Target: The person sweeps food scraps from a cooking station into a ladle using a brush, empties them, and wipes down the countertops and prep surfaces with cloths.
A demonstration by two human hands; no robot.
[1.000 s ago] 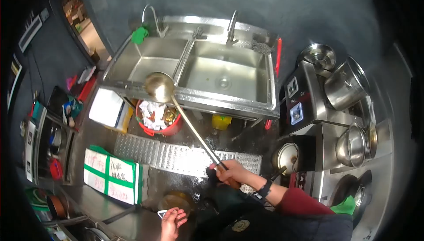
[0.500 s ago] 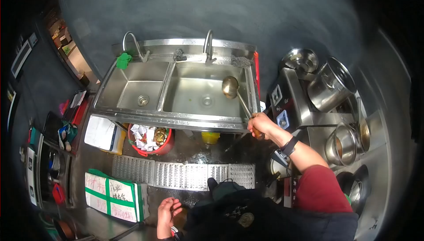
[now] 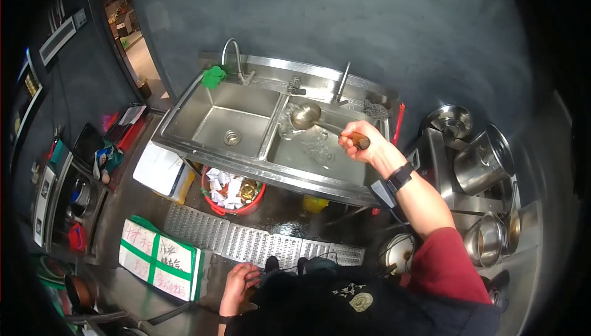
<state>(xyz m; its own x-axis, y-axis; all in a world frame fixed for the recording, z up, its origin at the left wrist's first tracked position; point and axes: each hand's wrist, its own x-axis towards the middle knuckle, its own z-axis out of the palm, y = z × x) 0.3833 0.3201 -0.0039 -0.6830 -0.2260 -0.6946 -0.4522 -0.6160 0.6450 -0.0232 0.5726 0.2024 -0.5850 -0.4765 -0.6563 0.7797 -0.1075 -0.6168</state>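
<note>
My right hand (image 3: 363, 142) is closed around the wooden grip of a metal ladle (image 3: 306, 116). The ladle's round bowl is over the left part of the right sink basin (image 3: 289, 154), where the water (image 3: 317, 145) is rippled and splashing. Low in the view and in front of my body, my left hand (image 3: 242, 279) hangs with its fingers loosely bent and holds nothing. Behind the right basin rises a curved faucet (image 3: 343, 84).
The left basin (image 3: 237, 111) has a green cloth (image 3: 213, 77) at its back corner. A red bucket of paper scraps (image 3: 234, 210) sits under the sink. To the right stand a tall steel pot (image 3: 483, 160) and metal bowls (image 3: 483, 240). A green-taped white box (image 3: 161, 259) is lower left.
My right hand has moved the ladle leftward across the basin, and the water there is now disturbed. The whole view has shifted and tilted. My left hand stays low.
</note>
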